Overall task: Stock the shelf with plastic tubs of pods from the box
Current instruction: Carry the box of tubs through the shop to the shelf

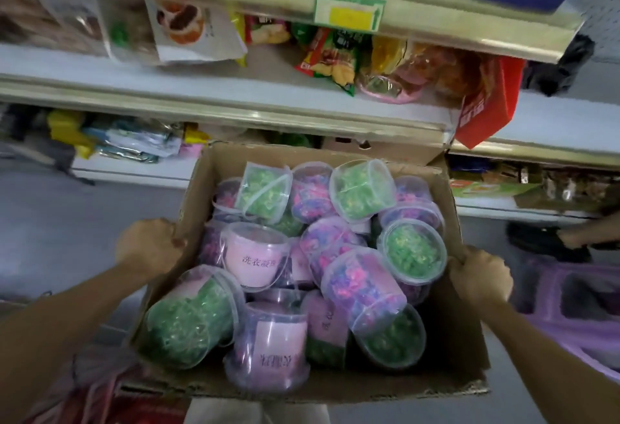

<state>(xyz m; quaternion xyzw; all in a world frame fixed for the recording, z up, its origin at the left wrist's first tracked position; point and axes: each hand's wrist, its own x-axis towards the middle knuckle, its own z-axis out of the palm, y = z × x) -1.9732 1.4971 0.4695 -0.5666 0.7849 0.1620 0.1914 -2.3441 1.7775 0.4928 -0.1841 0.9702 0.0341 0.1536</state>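
Shop shelving point(302, 101) fills the background, and a grey floor point(67, 222) is seen beneath. Nearest the camera, an open cardboard box point(459, 339) is held up in front of the shelves. Its left wall is gripped by the left hand point(147, 245), fingers curled over the upper edge. Its right wall is gripped likewise by the right hand point(479, 277), clamped over the rim. Inside the box, clear plastic tubs of pods point(362, 292) are piled loosely, some upright and some on their sides; green pods are seen in some, pink and purple pods in others, and pink labels are carried on several. Beyond the box's far edge, the middle shelf is loaded with snack packets point(328, 58) and a red bag point(486, 111) hangs over its front edge. Yellow price tags point(349, 14) are fixed to the top shelf's front edge.
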